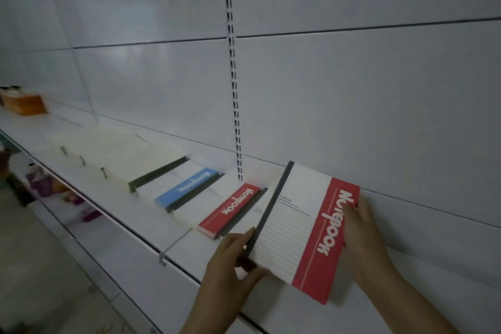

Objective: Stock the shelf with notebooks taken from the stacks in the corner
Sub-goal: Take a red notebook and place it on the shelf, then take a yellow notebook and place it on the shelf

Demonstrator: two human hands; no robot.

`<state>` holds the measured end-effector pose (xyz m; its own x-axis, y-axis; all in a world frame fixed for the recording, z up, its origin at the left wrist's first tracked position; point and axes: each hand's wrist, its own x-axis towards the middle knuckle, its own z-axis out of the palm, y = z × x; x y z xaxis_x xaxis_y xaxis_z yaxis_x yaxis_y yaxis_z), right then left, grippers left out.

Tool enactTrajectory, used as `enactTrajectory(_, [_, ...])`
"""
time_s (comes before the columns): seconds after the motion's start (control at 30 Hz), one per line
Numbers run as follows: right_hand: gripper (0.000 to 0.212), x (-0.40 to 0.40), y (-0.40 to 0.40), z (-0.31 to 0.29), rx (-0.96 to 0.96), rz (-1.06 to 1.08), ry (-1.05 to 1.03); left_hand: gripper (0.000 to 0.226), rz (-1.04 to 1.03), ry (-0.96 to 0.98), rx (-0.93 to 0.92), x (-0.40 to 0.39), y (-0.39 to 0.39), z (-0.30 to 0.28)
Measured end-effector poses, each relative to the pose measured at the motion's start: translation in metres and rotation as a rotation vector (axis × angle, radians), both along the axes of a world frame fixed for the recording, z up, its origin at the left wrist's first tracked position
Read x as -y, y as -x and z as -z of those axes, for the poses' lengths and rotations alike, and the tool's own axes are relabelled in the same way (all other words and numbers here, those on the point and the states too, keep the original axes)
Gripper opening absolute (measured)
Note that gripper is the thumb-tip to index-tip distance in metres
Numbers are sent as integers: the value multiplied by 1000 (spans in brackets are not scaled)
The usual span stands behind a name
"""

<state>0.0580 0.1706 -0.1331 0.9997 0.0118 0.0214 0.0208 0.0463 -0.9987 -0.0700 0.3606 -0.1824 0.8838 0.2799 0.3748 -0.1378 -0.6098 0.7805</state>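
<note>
White back panel (352, 95), long shelf (89, 214) running left. Head view: both hands hold a red notebook (303, 230) above the shelf, tilted, not yet down. Left hand (233, 260) fingers curled on the spine edge, right hand (360, 238) fingers wrapped over the red band. Risk: it lands overlapping the red stack (230, 209) and knocks it askew. Count: one in hand; red stack, blue stack (187, 187), cream stack (122, 157); orange box (24, 104) far left.
</note>
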Motion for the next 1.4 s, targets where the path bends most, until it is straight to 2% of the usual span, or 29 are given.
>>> enactTrajectory(0.13, [17,-68,-9,1,-24,-79,56,76,-65,16,43,-69,5,0])
enactTrajectory(0.33, [20,-162,-27,-20,-25,-151,134,56,-105,-62,81,-159,-8,-16])
enactTrajectory(0.4, [22,-183,-33,-24,-78,-239,175,54,-101,-144,-4,-189,-17,-17])
enactTrajectory(0.5, [15,-199,-38,-24,-252,-373,125,56,-80,-345,-204,-218,-32,-13])
enactTrajectory(0.6, [7,-206,-36,-22,-406,-430,99,46,-26,-338,-206,-230,-44,-6])
enactTrajectory(0.73, [14,-210,-41,-23,-484,-419,101,39,-23,-320,-191,-237,-56,3])
enactTrajectory(0.9, [7,-212,-47,-28,-563,-389,97,53,18,-272,-192,-243,-56,7])
enactTrajectory(1.0, [14,-219,-48,-25,-617,-419,111,56,-30,-175,-207,-243,-55,9])
enactTrajectory(1.07, [21,-225,-47,-19,-631,-441,96,57,-32,-166,-248,-242,-54,7])
enactTrajectory(1.17, [20,-231,-45,-15,-617,-409,63,58,2,-210,-306,-243,-55,3])
enactTrajectory(1.4, [15,-238,-39,-11,-594,-348,42,54,-32,-196,-279,-243,-57,5])
